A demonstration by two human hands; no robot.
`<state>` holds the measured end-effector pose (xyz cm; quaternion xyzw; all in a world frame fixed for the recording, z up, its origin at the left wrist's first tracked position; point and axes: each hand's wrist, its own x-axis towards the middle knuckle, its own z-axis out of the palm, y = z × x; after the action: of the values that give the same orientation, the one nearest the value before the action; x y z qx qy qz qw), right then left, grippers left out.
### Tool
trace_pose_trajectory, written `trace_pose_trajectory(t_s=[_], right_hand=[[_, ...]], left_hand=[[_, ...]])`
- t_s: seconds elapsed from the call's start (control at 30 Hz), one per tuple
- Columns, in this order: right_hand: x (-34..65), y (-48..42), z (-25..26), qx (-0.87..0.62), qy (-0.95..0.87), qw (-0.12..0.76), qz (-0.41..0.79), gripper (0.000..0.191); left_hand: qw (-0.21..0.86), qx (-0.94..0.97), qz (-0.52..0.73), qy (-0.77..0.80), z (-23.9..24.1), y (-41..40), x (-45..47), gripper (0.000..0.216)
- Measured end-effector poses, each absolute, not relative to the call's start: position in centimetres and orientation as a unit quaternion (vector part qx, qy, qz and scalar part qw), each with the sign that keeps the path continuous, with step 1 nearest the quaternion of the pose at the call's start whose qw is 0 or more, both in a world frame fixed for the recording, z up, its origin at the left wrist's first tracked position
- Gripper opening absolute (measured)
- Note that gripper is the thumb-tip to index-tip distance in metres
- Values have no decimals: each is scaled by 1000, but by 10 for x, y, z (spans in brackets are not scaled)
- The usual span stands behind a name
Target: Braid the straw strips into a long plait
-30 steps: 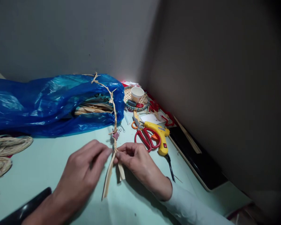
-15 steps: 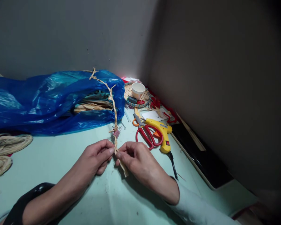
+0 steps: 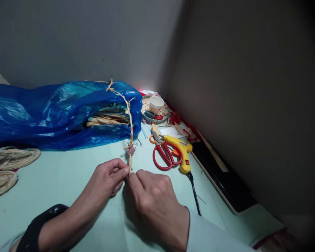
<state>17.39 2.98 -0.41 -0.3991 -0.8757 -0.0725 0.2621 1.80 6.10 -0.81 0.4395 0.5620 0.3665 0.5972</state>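
Note:
A thin braided straw cord (image 3: 129, 120) runs from the top of the blue plastic bag (image 3: 55, 112) down to my hands, with a small pink clip (image 3: 131, 150) fastened on it just above them. My left hand (image 3: 109, 178) pinches the cord's near end with thumb and fingertips. My right hand (image 3: 153, 203) is closed beside it, knuckles up, its fingertips meeting the left hand's at the same end. The loose straw strips below the pinch are hidden under my right hand. Both hands rest on the pale green table (image 3: 68, 175).
Dried straw strips (image 3: 105, 119) show in the bag's mouth. Coiled braided rope (image 3: 5, 166) lies at the left edge. Red scissors (image 3: 166, 156) and a yellow glue gun (image 3: 180, 150) lie right of my hands. A woven tray (image 3: 147, 110) holds a white cup (image 3: 155, 104).
My left hand drew in and closed on the cord end. My right hand rolled over, knuckles up, covering the loose straw strips that hung below the braid a second ago.

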Motion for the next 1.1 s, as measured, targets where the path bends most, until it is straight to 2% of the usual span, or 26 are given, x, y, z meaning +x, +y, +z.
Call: trace_pose_trajectory(t_s=[0.1,0.2,0.27,0.43,0.6,0.73,0.83,1.1], right_hand=[[170,28,-8,-351,-882,284,-134,23],[168,27,-7,-332,-887,292,-134,27],[169,27,-4,-345,-887,299,-67,23],[176,38,10,-487,-760,363,233,23],[179,54,11,-486,-717,280,414,17],[178,60,5,-482,-672,279,488,17],[179,64,1,-471,-642,298,527,24],[175,65,-3,-479,-577,336,570,24]], left_hand=[[609,420,373,560,-9,58,16,39],[620,404,383,552,-8,55,14,38],[619,408,391,545,-6,55,13,35],[621,403,405,537,-2,55,15,31],[615,419,392,541,-1,56,16,35],[599,450,394,533,-1,55,14,33],[589,463,389,536,1,54,13,31],[575,477,369,553,-1,53,13,39]])
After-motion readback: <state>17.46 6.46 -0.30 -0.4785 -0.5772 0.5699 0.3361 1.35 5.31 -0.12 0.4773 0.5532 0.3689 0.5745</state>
